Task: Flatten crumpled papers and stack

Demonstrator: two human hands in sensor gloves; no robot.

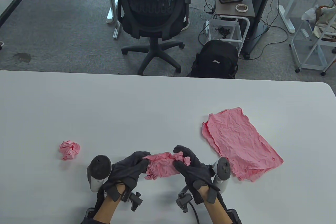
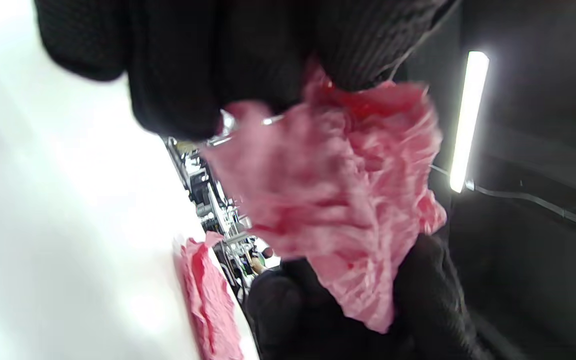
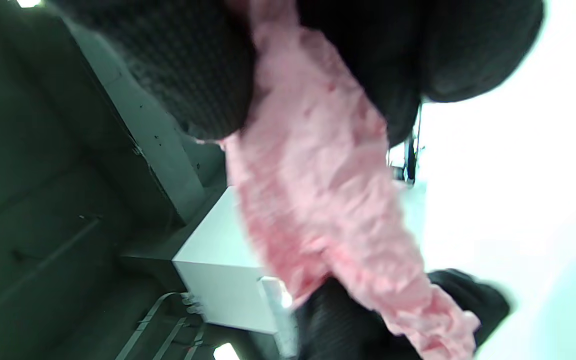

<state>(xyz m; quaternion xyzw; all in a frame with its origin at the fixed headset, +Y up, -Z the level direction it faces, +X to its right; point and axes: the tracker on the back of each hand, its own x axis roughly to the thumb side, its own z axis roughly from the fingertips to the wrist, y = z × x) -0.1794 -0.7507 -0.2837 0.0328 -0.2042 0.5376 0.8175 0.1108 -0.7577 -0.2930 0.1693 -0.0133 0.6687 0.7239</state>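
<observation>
Pink crumpled paper (image 1: 163,165) sits at six o'clock on the table (image 1: 157,103), the left hand (image 1: 128,170) gripping one end, the right hand (image 1: 190,165) the other. Flattened sheets (image 1: 240,144) lie at four o'clock; a paper ball (image 1: 69,150) waits at eight.

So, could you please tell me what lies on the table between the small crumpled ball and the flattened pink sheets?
In the table view, both hands, left and right, holding a half-opened pink paper, lie between the crumpled ball and the flattened sheets.
</observation>
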